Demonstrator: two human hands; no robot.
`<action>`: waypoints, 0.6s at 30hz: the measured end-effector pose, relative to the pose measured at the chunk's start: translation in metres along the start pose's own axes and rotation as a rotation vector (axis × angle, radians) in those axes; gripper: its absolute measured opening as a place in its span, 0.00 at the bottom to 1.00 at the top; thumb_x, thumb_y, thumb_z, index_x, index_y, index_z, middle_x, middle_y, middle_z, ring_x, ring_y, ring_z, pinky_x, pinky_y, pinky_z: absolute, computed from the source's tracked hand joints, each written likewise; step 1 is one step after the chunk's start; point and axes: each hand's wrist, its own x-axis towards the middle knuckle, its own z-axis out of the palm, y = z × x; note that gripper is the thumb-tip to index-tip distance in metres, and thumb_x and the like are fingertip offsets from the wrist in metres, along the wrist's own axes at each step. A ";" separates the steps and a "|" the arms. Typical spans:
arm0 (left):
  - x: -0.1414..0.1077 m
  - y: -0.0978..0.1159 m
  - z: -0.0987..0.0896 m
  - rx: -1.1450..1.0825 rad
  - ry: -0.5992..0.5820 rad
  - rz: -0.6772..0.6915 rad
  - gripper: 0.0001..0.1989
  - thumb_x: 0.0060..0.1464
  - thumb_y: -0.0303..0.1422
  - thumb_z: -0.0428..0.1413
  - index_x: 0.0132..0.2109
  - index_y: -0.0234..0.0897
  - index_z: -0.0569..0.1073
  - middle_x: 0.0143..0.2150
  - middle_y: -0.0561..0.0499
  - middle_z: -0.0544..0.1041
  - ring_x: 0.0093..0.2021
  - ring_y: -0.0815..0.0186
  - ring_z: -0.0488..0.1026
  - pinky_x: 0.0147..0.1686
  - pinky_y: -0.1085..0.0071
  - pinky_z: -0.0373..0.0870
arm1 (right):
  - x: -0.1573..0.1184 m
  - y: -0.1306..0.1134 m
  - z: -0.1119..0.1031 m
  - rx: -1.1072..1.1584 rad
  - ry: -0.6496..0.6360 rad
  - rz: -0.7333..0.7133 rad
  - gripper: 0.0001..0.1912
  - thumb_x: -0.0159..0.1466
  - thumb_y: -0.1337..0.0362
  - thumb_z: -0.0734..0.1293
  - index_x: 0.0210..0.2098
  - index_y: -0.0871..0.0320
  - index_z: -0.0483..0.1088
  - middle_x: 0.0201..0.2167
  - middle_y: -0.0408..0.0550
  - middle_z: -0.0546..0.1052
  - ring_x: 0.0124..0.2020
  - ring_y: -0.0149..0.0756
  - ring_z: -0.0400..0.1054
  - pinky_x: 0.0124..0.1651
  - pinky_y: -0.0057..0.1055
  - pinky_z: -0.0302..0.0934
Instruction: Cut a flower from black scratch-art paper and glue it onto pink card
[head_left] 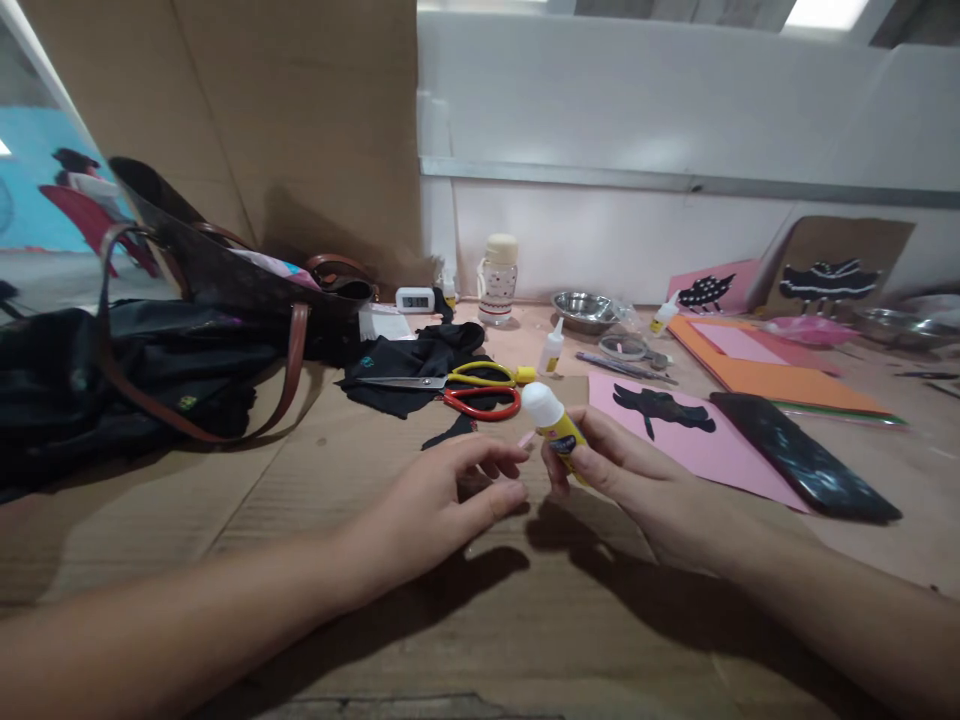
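My right hand is wrapped round a glue stick, yellow-labelled with a rounded white end tilted up and to the left. Just left of it, my left hand hovers over the cardboard, fingers half bent and thumb apart from them. A small pinkish sliver shows at its fingertips; whether it is a nail or a scrap I cannot tell. Beyond the hands, scissors with yellow and red handles lie on black cloth. On pink paper to the right is a black cut-out shape.
A black phone overlaps the pink paper. Behind stand a glue bottle, a drinking bottle and a metal bowl. Orange sheets lie at right. A brown bag with strap occupies the left. A person sits far left.
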 end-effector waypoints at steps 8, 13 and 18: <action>0.002 -0.001 -0.010 0.467 -0.044 0.159 0.10 0.65 0.35 0.54 0.37 0.36 0.76 0.36 0.46 0.77 0.40 0.57 0.72 0.41 0.62 0.68 | 0.015 0.011 -0.015 0.001 0.119 -0.215 0.17 0.74 0.45 0.62 0.46 0.52 0.67 0.34 0.42 0.69 0.37 0.36 0.64 0.44 0.34 0.61; 0.005 -0.003 -0.010 0.309 0.061 0.066 0.11 0.64 0.38 0.57 0.48 0.38 0.77 0.43 0.47 0.79 0.44 0.58 0.75 0.46 0.62 0.70 | 0.014 0.011 -0.009 0.109 0.091 -0.135 0.22 0.72 0.41 0.62 0.56 0.49 0.60 0.33 0.39 0.69 0.30 0.32 0.63 0.35 0.30 0.61; 0.004 0.000 0.001 -0.074 0.079 0.035 0.22 0.62 0.44 0.60 0.60 0.42 0.75 0.60 0.45 0.76 0.59 0.54 0.73 0.59 0.58 0.68 | 0.001 0.003 0.013 0.001 -0.138 0.047 0.28 0.73 0.38 0.58 0.62 0.49 0.58 0.33 0.39 0.65 0.27 0.31 0.59 0.28 0.26 0.59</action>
